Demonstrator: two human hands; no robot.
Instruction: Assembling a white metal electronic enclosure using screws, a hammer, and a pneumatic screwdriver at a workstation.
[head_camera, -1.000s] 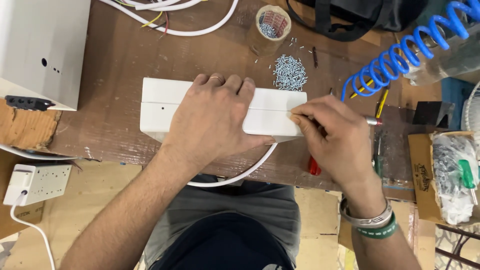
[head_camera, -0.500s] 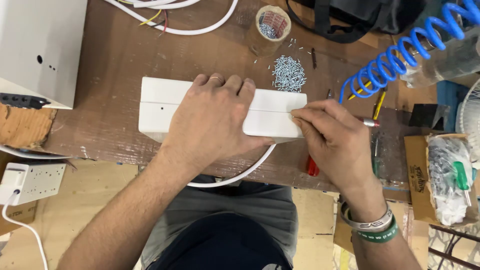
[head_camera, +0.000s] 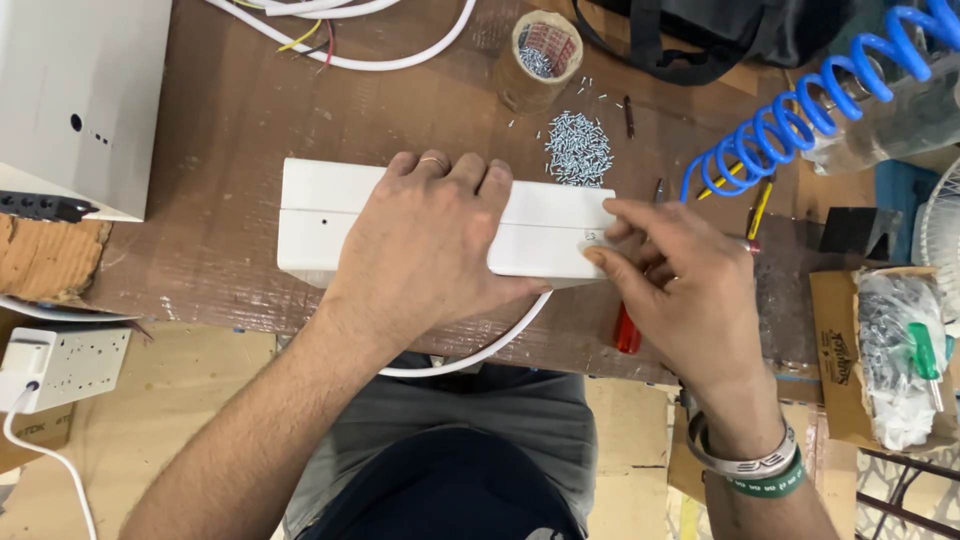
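Worktop (head_camera: 230, 150) brown wood, scuffed; white box (head_camera: 320, 215) lies at its middle; left hand (head_camera: 430, 250) flat on it, fingers spread; right hand (head_camera: 680, 285) pinching at box's right end, red-handled tool under it; screw pile (head_camera: 578, 148), tape roll (head_camera: 540, 45), blue coiled hose (head_camera: 790, 120) behind.

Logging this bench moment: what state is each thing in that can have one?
White box: flat on bench, pressed down by left hand.
Right hand: fingertips pinching at box's right end.
Screws: loose pile.
Tape roll: lying flat, screws inside.
Blue hose: coiled.
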